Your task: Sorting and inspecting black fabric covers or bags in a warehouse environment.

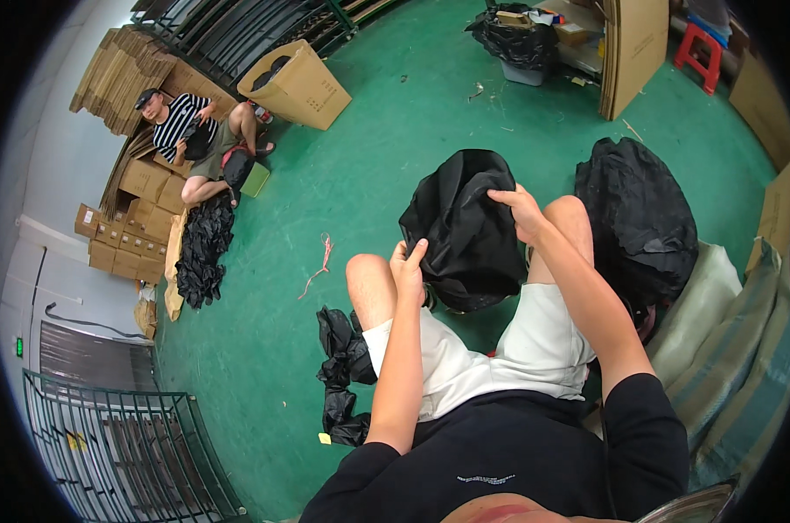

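A rounded piece of black fabric (460,231) is spread out in front of my knees; whether it is a bag or a cover I cannot tell. On its lower left edge my left hand (408,268) grips it with the thumb on top. My right hand (521,214) pinches its upper right edge. Beside my left leg, crumpled black fabric pieces (341,375) lie on the floor. A large, full-looking black bundle (636,218) rests to the right of my right knee.
Stuffed woven sacks (726,357) lean at my right. Pink string (318,268) lies on the green floor. At the far left a person (194,139) sits by stacked cartons (142,183) and a black fabric heap (205,253). Farther off are an open carton (303,91) and a red stool (698,54).
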Demonstrator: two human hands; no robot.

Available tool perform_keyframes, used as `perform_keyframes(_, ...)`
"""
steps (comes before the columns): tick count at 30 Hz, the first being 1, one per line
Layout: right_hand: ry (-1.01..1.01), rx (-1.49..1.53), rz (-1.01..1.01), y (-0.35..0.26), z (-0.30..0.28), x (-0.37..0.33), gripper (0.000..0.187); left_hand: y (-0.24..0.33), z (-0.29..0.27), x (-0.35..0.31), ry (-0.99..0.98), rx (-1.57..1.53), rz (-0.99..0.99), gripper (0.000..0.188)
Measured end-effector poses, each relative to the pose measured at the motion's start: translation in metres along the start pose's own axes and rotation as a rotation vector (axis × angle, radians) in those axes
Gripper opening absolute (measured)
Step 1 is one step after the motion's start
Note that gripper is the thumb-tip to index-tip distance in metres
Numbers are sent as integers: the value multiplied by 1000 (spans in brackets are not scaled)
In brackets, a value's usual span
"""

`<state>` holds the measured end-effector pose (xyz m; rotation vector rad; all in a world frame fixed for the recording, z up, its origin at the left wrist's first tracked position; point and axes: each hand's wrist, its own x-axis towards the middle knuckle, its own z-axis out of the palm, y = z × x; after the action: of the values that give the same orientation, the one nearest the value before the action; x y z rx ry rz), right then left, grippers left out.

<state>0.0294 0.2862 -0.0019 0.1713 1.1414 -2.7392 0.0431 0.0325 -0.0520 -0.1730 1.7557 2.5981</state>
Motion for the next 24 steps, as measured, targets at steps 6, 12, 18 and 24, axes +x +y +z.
perform_keyframes(6, 128, -282, -97, 10, 12, -2, 31, -30, -15, 4, 383, 405, 249, 29)
perform_keyframes(12, -351, -1624, -408, 37, 15, -14, 49, 0, 19, -16, -327, 139, 71, 63)
perform_keyframes(18, -742, -1818, -545, 66, 29, -20, 49, -26, 14, -9, 69, 66, -48, 42)
perform_keyframes(24, -350, -1144, -413, 62, 32, 8, 33, -9, 3, -8, 52, -244, -133, 33)
